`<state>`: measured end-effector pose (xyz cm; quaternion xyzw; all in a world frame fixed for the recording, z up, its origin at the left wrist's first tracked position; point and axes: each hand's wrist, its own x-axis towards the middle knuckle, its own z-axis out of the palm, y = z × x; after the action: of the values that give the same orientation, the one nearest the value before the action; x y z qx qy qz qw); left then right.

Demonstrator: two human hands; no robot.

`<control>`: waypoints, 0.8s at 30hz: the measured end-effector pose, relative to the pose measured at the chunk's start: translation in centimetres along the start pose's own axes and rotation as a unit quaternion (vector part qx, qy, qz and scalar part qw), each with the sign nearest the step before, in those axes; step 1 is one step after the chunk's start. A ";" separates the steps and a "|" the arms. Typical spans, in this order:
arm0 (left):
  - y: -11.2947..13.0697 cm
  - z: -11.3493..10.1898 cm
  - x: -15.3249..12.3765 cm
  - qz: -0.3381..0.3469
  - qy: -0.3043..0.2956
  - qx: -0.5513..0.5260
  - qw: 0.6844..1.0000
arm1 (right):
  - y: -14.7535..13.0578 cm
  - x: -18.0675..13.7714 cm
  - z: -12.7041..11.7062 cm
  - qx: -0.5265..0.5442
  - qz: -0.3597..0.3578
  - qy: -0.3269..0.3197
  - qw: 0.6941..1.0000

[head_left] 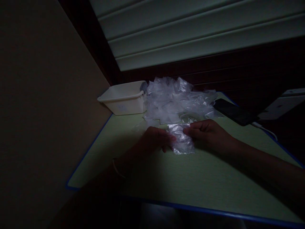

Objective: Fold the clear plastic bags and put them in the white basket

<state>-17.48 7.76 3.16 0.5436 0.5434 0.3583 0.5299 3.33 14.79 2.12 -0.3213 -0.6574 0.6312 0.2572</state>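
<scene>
A small clear plastic bag (182,140) is held between both hands just above the green table (190,181). My left hand (154,140) pinches its left edge with closed fingers. My right hand (206,132) grips its upper right edge, fingers curled. Behind the hands lies a heap of several clear plastic bags (176,100). The scene is dim and the bag's contents cannot be made out.
A white plastic tub (124,100) stands at the table's back left, touching the heap. A black phone (234,113) lies at the back right with a white cable (265,129) beside it. A beige wall runs along the left; the table's blue edge is near me.
</scene>
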 end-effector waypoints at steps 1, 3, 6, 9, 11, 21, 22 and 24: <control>0.0 -0.1 0.0 -0.003 -0.008 -0.001 1.000 | 0.1 0.0 -0.1 0.004 0.002 -0.001 1.000; 0.0 -0.3 0.0 -0.013 -0.027 -0.011 0.999 | 0.1 0.1 -0.2 0.006 0.001 0.000 1.000; 0.3 -0.6 -0.1 -0.032 -0.052 -0.060 0.996 | 0.1 0.2 -0.3 -0.014 -0.002 0.008 1.000; 0.4 -0.6 0.0 -0.024 -0.032 -0.093 0.995 | 0.1 0.2 -0.3 -0.024 0.001 0.008 1.000; 0.2 -0.5 0.1 -0.016 0.000 -0.088 0.996 | 0.1 0.2 -0.1 -0.022 0.001 0.001 1.000; -0.5 -0.3 0.3 0.010 0.063 -0.020 0.998 | 0.3 0.1 0.1 -0.020 0.004 -0.025 0.999; -0.5 -0.3 0.3 0.011 0.060 -0.021 0.998 | 0.3 0.1 0.1 -0.017 0.006 -0.021 1.000; -0.5 -0.3 0.3 0.011 0.056 -0.030 0.998 | 0.4 0.1 0.1 -0.023 0.005 -0.017 1.000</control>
<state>-17.84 8.03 2.70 0.5126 0.5552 0.4096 0.5111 3.25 14.84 1.75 -0.3198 -0.6743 0.6228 0.2350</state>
